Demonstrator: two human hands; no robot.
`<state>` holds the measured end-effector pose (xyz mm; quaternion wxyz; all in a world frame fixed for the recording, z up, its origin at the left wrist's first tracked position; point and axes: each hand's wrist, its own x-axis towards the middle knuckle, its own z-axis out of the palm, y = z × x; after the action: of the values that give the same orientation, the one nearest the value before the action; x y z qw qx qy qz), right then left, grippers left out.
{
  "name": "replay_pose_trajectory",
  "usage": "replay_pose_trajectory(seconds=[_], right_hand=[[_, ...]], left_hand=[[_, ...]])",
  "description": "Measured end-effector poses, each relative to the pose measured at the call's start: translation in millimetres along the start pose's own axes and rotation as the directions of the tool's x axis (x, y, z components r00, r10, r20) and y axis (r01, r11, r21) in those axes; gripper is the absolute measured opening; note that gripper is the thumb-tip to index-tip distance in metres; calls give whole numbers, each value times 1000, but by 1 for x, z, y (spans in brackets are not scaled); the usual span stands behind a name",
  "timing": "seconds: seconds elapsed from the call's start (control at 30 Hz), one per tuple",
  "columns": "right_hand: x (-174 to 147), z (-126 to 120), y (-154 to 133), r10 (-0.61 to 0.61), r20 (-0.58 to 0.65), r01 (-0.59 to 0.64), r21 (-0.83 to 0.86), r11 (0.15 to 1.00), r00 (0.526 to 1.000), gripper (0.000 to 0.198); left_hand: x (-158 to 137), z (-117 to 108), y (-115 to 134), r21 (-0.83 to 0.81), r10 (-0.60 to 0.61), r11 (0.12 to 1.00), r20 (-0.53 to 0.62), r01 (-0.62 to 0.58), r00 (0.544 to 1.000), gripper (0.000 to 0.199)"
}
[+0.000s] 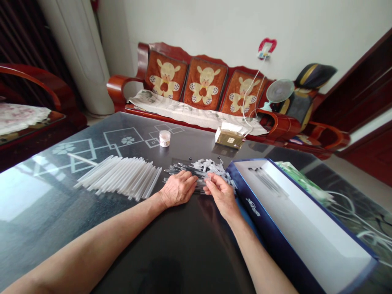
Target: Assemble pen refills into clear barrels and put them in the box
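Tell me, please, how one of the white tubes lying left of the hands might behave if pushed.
The white tubes look slim and rounded, so one would probably roll sideways, neighbours permitting. Their straight outlines suggest stiffness. The glossy table beneath them may let them slide.

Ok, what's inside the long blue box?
Several slim, dark-tipped pieces lie toward the far end of the blue box. Its lettered wall hides the floor close behind it.
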<state>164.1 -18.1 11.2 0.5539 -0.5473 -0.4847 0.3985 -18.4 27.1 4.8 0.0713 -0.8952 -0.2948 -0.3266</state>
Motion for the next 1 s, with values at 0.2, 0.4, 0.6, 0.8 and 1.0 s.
replay_pose_trajectory(seconds=[0.2,0.4,0.6,0.8,1.0], right_hand=[[1,0,0,-39,7,39,-30,999,999,35],[2,-2,4,-80,18,81,-102,991,997,30],[1,-3,5,-221,98,237,-202,950,970,21],[-2,-2,-1,-156,113,172,-144,975,981,26],[-4,0,-6,-9,101,10,-6,1000,995,29]], left_hand=[[0,1,-1,3,-4,1000,-3,4,1000,28],[2,2,-2,32,-9,999,23,8,1000,30],[0,3,-1,-13,-5,1000,43,6,999,30],[0,2,-3,-181,-29,983,-4,28,1000,29],[0,0,-1,-100,19,995,-3,-19,1000,33]])
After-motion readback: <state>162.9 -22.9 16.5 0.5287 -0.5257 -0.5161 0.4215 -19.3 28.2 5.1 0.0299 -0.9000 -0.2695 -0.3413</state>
